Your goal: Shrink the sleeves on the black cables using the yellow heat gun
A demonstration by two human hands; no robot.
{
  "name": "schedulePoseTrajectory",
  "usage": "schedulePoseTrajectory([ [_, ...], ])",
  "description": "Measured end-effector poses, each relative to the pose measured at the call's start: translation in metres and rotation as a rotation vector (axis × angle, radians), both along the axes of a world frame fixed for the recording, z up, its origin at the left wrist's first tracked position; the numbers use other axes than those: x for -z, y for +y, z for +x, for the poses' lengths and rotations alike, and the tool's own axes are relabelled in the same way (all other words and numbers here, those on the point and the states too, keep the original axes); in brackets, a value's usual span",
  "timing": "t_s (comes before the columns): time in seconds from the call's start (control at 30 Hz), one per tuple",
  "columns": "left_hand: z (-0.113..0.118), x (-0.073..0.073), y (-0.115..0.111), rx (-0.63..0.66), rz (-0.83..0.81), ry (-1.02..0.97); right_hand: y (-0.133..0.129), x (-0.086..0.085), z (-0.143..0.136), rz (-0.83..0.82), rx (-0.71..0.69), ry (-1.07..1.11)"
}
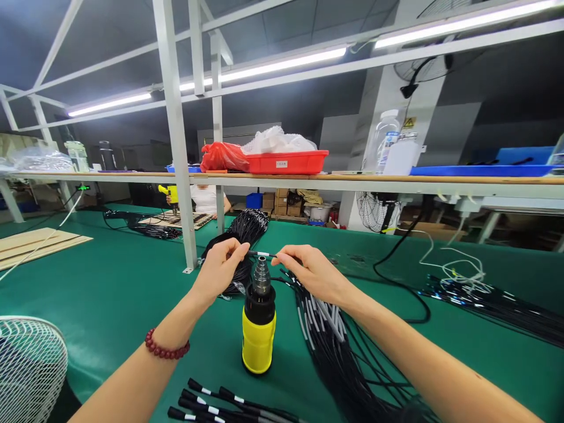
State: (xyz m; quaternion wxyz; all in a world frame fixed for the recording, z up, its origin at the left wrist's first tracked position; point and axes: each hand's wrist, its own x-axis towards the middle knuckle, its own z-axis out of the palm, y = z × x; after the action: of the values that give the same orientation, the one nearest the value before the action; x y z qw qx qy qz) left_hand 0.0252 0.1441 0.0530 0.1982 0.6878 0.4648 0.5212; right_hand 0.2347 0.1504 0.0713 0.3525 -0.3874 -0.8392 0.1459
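A thin black cable with a white label (263, 254) is stretched between my two hands, just over the nozzle of an upright yellow and black heat gun (259, 329). My left hand (222, 264) pinches the cable's left end. On the other side, my right hand (308, 270) pinches it to the right of the label. Below my right arm lies a large bundle of black cables with grey sleeves (324, 323). Several labelled black connectors (207, 400) lie at the bottom, in front of the heat gun. Behind my left hand is another black cable bundle (249, 226).
A white metal post (175, 135) rises from the green table (123, 282) at left. A shelf above holds a red tray (288, 163) and bottles. A fan guard (30, 370) is at the lower left, more cables (493, 305) at right. Across the table sits another person (207, 200).
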Motion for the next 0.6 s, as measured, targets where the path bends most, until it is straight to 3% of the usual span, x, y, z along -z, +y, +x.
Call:
schedulePoseTrajectory([
  [0.23, -0.003, 0.001, -0.003, 0.048, -0.104, 0.099, -0.003, -0.006, 0.001, 0.007, -0.026, -0.016],
  [0.6, -0.004, 0.001, 0.004, 0.046, -0.02, -0.04, 0.008, -0.004, -0.003, 0.003, -0.024, 0.053],
])
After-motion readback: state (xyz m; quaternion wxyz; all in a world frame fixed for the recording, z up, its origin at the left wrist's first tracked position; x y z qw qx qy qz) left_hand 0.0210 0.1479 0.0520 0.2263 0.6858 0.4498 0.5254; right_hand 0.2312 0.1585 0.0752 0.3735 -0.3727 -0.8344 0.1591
